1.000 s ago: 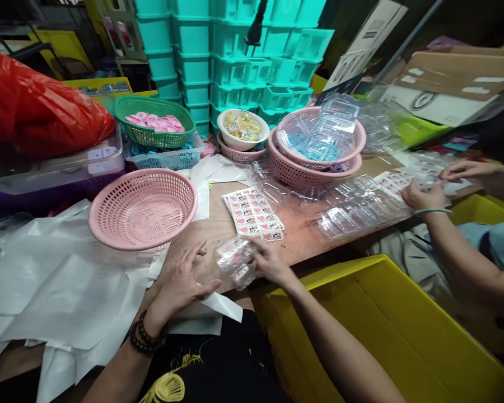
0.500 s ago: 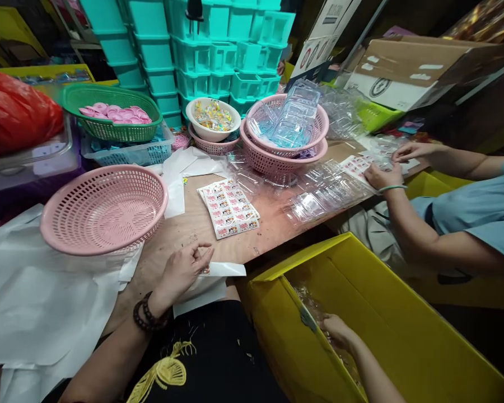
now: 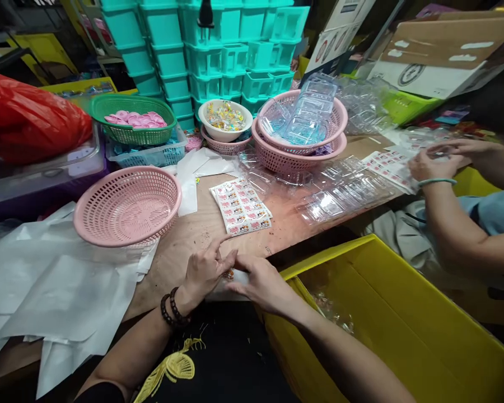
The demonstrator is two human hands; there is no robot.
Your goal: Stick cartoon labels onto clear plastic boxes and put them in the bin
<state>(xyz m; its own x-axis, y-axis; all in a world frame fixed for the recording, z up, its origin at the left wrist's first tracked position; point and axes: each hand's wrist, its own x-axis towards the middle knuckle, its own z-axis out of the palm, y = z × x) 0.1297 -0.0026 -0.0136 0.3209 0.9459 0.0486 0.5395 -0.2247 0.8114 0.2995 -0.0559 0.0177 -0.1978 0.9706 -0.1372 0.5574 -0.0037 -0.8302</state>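
Note:
My left hand (image 3: 204, 273), with dark beaded bracelets on its wrist, is closed on a narrow sticker sheet (image 3: 240, 276) at the table's front edge. Its index finger points out while the thumb presses near a small printed sticker. From the other side my right hand (image 3: 264, 281) is closed round the white end of that sheet, fingertips almost meeting my left thumb. Anything else inside my right hand is hidden. Just beyond my hands lies a stack of printed sticker sheets (image 3: 242, 207).
A pink basket (image 3: 109, 235) stands left of the stickers, by loose white paper (image 3: 59, 302). Clear plastic cases (image 3: 340, 193) lie to the right. A yellow box (image 3: 403, 313) with small clear packets is beside my right forearm. A co-worker's hands (image 3: 439, 162) work at right.
My right hand has come up out of the yellow box to the sticker sheet beside my left hand. The view has shifted slightly, so the table things appear farther right.

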